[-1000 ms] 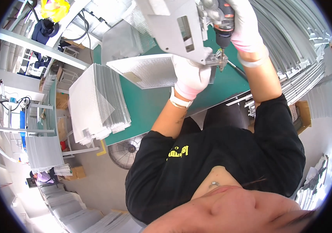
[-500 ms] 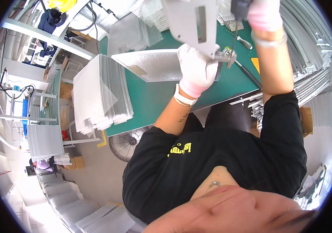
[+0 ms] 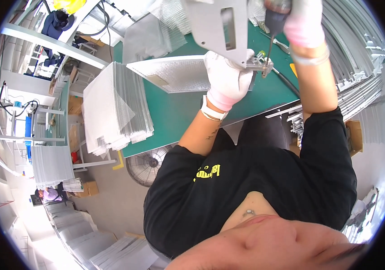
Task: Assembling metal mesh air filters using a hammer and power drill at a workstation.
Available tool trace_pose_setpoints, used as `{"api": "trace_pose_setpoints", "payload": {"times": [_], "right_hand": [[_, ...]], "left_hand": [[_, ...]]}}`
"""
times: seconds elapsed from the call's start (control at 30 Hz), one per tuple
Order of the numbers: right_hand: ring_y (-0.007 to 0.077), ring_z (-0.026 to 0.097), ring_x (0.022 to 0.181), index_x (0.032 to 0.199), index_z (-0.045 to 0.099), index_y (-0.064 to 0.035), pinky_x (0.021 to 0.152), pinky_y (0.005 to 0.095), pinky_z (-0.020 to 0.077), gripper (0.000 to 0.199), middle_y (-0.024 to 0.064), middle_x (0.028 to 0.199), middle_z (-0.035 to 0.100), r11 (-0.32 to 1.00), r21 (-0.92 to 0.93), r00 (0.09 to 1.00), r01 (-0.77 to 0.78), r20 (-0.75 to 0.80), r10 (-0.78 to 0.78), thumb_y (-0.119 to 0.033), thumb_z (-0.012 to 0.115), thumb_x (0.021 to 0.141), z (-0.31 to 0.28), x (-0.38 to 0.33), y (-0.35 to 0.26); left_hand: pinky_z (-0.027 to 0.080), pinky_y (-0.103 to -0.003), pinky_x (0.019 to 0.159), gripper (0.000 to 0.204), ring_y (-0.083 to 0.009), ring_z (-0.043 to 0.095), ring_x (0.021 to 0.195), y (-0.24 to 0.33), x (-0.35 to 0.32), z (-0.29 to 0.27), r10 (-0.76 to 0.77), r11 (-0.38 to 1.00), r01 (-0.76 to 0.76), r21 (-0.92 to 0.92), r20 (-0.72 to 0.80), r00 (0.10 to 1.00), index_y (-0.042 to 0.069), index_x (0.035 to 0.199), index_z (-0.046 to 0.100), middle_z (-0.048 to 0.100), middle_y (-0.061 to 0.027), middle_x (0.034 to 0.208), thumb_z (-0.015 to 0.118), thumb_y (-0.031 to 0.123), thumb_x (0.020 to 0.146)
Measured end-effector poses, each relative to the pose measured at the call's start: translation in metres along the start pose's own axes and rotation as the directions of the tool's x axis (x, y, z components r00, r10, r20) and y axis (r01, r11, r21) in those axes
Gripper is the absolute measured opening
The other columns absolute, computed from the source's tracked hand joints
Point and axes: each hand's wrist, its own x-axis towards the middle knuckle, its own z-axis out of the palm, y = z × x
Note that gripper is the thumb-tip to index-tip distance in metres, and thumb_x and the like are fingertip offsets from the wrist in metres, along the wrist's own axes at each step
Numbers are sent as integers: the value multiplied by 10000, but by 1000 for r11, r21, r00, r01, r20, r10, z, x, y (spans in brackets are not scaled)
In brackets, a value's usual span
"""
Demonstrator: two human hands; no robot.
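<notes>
- Left hand (image 3: 229, 81), white glove with pink cuff: fingers closed round the lower end of a grey metal plate with a long slot (image 3: 211, 29), held above the tabletop's right half.
- Right hand (image 3: 304, 22), gloved alike: beside a dark power drill with an orange-brown band (image 3: 276, 19), apparently held; fingers beyond the frame, closure not determinable.
- Slim steel bit (image 3: 270, 48): pointed down at a small silver metal fitting (image 3: 265, 67) at the plate's lower end.
- White-rimmed panel with dimpled silver face (image 3: 185, 75): left of the left glove, over the green tabletop (image 3: 167, 110).
- Stack of pale mesh sheets (image 3: 107, 108): at the tabletop's left edge, near corner.
- Risk, judged: a tilted drill could let the bit skid into the left glove; loose cuff fabric could snag.
- Writing: yellow lettering (image 3: 207, 173) on a black cloth shirt (image 3: 255, 175); no legible drill label.
</notes>
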Motion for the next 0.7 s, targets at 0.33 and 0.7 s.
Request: {"api": "trace_pose_setpoints", "payload": {"times": [0.33,0.7], "right_hand": [[87,555,615,1135,605,-117,534,206,436,284,10,805,624,995,-81,998,56,-15,-58,-372,613,1010,-9,-2,-6],[74,546,620,1051,597,-119,514,188,415,283,8,810,622,591,712,925,-380,274,265,-400,606,1013,-31,13,-23]], "left_hand": [[401,-442,865,310,-305,643,866,-8,1,6,21,1000,-21,-12,-11,1000,73,1057,704,717,-83,980,585,52,772],[442,-402,945,367,-277,608,1026,-3,-1,-12,-56,964,55,-261,7,998,-24,1253,564,615,-200,1266,517,70,902]]}}
